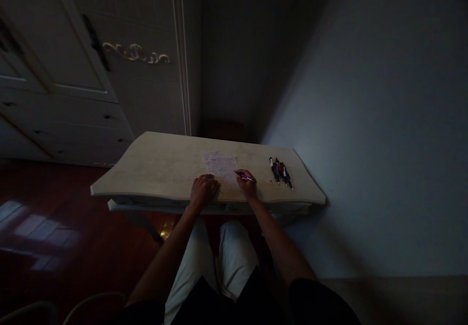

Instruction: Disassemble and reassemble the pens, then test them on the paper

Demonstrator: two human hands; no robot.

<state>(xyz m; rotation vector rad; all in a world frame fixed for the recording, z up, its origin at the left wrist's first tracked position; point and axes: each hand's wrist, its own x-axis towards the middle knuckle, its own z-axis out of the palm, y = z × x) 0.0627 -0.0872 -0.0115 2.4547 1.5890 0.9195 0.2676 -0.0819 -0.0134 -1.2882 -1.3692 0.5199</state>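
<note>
A sheet of paper (221, 165) with faint markings lies on a small pale desk (161, 166). My right hand (247, 182) is closed round a pink pen (244, 176), with the tip on the sheet's right edge. My left hand (203, 190) rests on the desk at the sheet's lower left corner, fingers curled under, holding the paper down.
Several pens (281, 171) lie in a row on the desk to the right of my hand. A grey wall (365, 120) runs along the desk's right side. A white cabinet (91, 71) stands at the back left. Dark red wooden floor (54, 227) is on the left.
</note>
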